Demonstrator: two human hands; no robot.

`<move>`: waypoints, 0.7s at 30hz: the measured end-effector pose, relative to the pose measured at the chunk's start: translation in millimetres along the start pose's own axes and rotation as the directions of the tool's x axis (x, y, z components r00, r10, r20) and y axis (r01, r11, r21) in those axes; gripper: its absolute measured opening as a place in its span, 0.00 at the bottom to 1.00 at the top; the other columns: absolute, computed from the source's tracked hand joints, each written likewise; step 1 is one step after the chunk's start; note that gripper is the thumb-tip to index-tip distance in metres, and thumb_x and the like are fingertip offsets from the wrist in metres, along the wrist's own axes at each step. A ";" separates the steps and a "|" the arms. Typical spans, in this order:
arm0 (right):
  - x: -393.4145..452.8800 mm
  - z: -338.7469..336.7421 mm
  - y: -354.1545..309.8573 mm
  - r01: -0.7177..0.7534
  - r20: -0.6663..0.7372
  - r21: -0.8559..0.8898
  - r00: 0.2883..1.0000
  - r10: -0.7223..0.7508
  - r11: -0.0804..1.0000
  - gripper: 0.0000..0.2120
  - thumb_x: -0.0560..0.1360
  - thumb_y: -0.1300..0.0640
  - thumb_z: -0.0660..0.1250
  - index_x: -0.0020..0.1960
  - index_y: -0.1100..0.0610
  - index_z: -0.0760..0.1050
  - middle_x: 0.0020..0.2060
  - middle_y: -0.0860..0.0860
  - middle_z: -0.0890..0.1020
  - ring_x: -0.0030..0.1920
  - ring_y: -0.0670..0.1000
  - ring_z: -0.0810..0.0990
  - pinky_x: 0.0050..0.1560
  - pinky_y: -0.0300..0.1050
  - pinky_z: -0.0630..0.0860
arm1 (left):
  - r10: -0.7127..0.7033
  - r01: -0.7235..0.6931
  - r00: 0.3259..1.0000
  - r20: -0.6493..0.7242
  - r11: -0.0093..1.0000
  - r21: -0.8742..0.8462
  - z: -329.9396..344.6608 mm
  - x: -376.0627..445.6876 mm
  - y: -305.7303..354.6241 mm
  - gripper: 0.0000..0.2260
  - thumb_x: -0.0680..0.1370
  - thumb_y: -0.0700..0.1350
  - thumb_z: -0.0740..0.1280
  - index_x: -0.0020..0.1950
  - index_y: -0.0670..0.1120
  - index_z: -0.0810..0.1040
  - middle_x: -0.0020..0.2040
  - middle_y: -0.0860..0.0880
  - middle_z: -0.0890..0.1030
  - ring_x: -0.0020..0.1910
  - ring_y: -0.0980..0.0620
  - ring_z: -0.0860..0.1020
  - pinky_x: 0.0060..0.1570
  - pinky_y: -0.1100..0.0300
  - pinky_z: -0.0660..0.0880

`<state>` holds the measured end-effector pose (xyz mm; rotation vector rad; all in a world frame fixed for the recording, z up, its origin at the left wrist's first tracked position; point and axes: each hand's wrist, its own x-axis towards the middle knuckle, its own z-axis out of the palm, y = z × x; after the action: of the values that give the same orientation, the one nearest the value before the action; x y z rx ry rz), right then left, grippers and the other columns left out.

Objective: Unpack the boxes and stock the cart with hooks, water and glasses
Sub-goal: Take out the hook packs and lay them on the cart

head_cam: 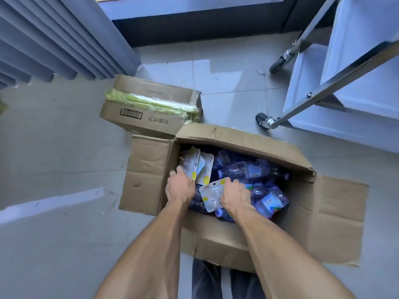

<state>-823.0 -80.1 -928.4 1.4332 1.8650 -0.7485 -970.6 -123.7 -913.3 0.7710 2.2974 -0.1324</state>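
Note:
An open cardboard box (248, 145) lies on the floor in front of me, flaps spread out. Inside are several water bottles (248, 169) with blue labels and several flat white hook packs (195, 164) with yellow dots. My left hand (180, 186) reaches into the box's left side, fingers curled round the edge of the hook packs there. My right hand (234, 198) grips one hook pack (210, 196) lying on top of the bottles in the middle. No glasses show.
A second, closed cardboard box (151, 117) sealed with greenish tape sits behind the open one. The metal cart (336, 83) with castor wheels stands at the upper right. Grey curtains hang at the upper left, a window sill at the top.

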 end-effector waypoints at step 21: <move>68.7 80.0 -20.0 -0.126 0.027 0.085 0.992 0.124 0.988 0.08 0.74 0.60 0.64 0.52 0.54 0.78 0.48 0.52 0.83 0.51 0.54 0.82 0.41 0.43 0.69 | -0.112 0.083 0.984 -0.140 0.977 -0.197 74.9 81.5 -3.7 0.16 0.81 0.42 0.56 0.67 0.47 0.72 0.52 0.37 0.79 0.53 0.36 0.77 0.50 0.49 0.72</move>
<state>-842.3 -105.8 -1030.8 1.5746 1.7273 -0.7874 -975.7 -109.0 -1023.0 0.5870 2.4482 0.1034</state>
